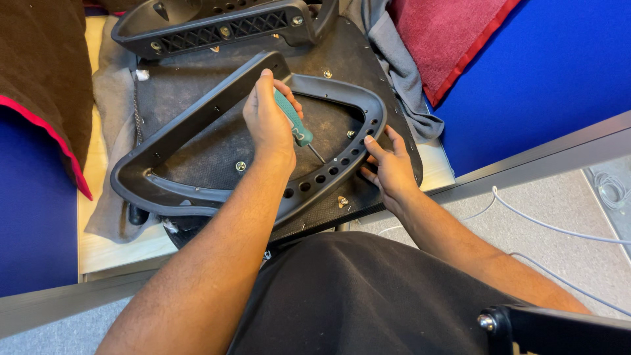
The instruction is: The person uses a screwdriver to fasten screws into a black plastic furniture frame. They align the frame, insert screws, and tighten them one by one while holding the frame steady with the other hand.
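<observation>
My left hand (268,123) is closed around a teal-handled screwdriver (294,121), whose thin shaft points down and right toward the holed rim of a black plastic loop-shaped armrest frame (197,117). The frame lies on the dark upturned chair seat base (210,148). My right hand (392,167) rests with spread fingers against the frame's outer right curve and the seat edge, holding nothing. A screw head (240,166) sits in the base inside the loop.
A second black armrest (217,26) lies across the top of the seat. Grey cloth (108,131) and a red towel (447,33) surround it on a light wooden table (112,253). A small metal fastener (342,201) lies near the seat's front edge. White cables (552,227) run over the floor.
</observation>
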